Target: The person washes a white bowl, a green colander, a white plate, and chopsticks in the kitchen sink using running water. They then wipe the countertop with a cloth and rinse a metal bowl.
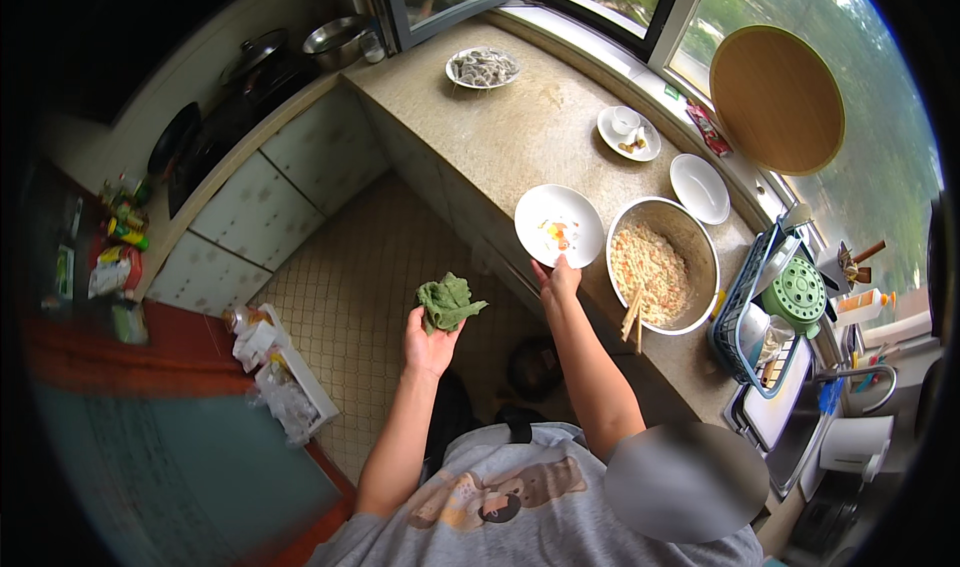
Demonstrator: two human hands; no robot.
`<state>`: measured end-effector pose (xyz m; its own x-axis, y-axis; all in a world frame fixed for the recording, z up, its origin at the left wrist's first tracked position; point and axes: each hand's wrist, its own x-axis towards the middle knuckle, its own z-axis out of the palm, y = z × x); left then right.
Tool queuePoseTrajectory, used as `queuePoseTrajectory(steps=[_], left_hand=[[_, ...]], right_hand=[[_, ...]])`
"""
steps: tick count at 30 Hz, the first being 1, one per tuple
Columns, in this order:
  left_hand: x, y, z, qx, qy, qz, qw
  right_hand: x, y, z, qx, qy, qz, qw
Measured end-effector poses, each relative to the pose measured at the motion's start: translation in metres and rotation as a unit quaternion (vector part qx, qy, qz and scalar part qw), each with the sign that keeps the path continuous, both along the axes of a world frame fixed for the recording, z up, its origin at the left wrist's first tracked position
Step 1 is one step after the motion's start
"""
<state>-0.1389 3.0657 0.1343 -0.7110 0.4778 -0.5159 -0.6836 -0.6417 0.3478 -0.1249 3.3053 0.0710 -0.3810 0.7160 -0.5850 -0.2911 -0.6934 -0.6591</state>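
Observation:
My left hand [433,344] holds a crumpled green cloth [448,303] over the floor, away from the counter. With my right hand [561,278] I grip the near rim of a white plate [534,218] at the counter's front edge; orange and yellow food scraps lie on it. Right of the plate stands a large metal bowl [712,286] of pale minced filling [651,267] with orange bits, wooden chopsticks [632,316] leaning in it. Behind the bowl is an empty white dish [700,188]. Another white plate [651,151] bears a small cup [625,120] and small brown pieces.
A plate of raw shrimp [484,67] sits at the far counter. A round wooden board [777,100] leans at the window. To the right are a blue dish rack [739,327], a green strainer [796,297] and a sink [795,454]. A stove with pans [172,139] lines the left.

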Motion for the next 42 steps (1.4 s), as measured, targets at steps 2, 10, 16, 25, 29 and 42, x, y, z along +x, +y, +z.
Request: queuePoseTrajectory(steps=[2, 10, 16, 25, 29, 42], left_hand=[[-0.033, 0.007, 0.002, -0.005, -0.004, -0.024, 1.000], [-0.179, 0.000, -0.001, -0.053, -0.001, -0.150, 0.987], [-0.264, 0.014, -0.021, -0.132, 0.076, -0.236, 0.960], [-0.297, 0.132, 0.008, -0.066, 0.335, -0.412, 0.845], [-0.304, 0.213, 0.026, -0.085, 0.531, -0.471, 0.700], [-0.385, 0.382, 0.005, -0.269, 0.670, -0.362, 0.589]], right_hand=[[-0.012, 0.013, -0.017, 0.007, -0.013, -0.038, 0.999], [-0.053, 0.043, -0.030, -0.013, -0.044, -0.195, 0.980], [-0.068, 0.060, -0.039, -0.002, -0.064, -0.260, 0.963], [-0.146, -0.021, 0.057, -0.036, 0.013, -0.051, 0.998], [-0.193, 0.017, 0.062, 0.077, 0.094, -0.001, 0.993], [-0.288, 0.250, 0.028, 0.585, -0.560, 0.179, 0.558]])
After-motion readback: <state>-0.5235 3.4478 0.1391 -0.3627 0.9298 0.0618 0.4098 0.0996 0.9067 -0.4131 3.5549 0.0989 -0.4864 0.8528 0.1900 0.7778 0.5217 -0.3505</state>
